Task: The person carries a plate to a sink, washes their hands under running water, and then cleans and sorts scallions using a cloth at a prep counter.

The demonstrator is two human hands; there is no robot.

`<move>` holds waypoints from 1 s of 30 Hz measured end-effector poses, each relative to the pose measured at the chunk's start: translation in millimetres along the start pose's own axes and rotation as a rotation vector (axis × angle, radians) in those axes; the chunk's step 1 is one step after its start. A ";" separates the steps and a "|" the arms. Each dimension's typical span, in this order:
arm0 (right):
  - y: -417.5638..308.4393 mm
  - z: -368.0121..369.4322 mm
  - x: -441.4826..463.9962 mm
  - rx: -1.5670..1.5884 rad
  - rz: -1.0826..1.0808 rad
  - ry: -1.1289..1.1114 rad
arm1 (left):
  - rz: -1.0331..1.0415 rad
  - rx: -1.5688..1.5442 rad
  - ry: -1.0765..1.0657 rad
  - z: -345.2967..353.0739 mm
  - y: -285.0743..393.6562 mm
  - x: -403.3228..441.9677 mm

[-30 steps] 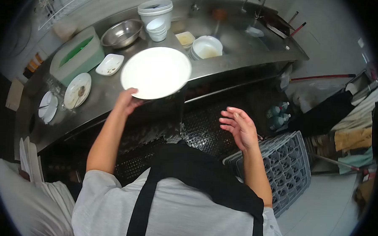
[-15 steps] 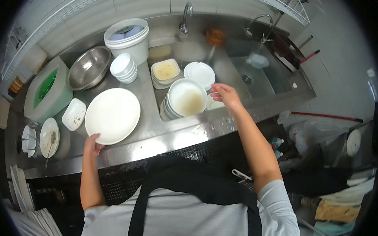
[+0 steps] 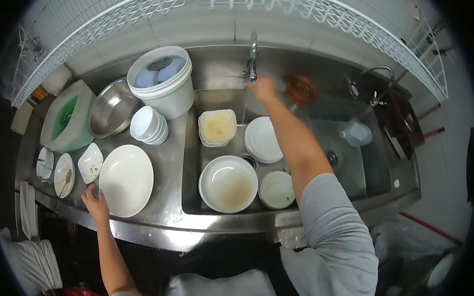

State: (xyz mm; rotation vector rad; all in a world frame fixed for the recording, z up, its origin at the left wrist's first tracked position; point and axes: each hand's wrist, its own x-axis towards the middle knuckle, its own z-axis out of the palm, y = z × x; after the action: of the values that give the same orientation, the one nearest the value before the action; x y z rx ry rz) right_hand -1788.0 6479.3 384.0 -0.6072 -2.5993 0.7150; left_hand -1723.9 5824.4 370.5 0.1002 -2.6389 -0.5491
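Observation:
My right hand (image 3: 262, 90) reaches over the sink to the metal faucet (image 3: 253, 53), its fingers closed at the faucet's lower part. Below, a thin stream of water falls into the sink. At the left, my left hand (image 3: 95, 204) is open, fingers apart, beside the rim of a large white plate (image 3: 127, 180) lying on the counter. A small white dish with food bits (image 3: 91, 164) is just above that hand. In the sink basin stand a stack of white bowls (image 3: 228, 184) with cloudy liquid on top, white plates (image 3: 261, 138), square containers (image 3: 217, 127) and a round dish (image 3: 277, 190).
Along the left counter are a white bucket (image 3: 162, 94), a steel bowl (image 3: 112, 108), stacked small bowls (image 3: 148, 124), a green-lined tub (image 3: 66, 117) and a plate with a spoon (image 3: 64, 175). A second basin (image 3: 347, 163) lies right. A wire rack (image 3: 327, 14) hangs overhead.
My right hand has moved from beside the bowls up to the faucet. My left hand has let go of the large plate's rim and shifted left. The view has tilted up.

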 end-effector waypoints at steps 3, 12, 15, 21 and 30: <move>-18.7 2.8 25.7 -0.167 0.046 -0.008 | 0.173 -0.276 -0.085 -35.7 150.6 -26.2; 33.6 40.1 44.5 0.620 0.379 -0.020 | -0.367 -1.452 -1.044 120.2 381.2 -38.8; 32.9 85.3 -1.1 1.570 0.722 -0.083 | -0.755 -1.549 -1.076 194.1 418.6 -47.5; 6.5 67.6 -57.6 1.665 0.796 -0.393 | -0.742 -2.268 -1.388 330.0 417.1 -56.4; -6.6 6.9 -69.0 1.421 0.590 -0.448 | -0.627 -1.578 -1.071 257.3 505.1 -48.2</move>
State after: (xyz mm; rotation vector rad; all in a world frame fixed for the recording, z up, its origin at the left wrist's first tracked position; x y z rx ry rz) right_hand -1735.5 6437.4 365.7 -0.6959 -1.4368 2.6694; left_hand -1783.2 6389.3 338.4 0.1443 -1.9187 -3.3158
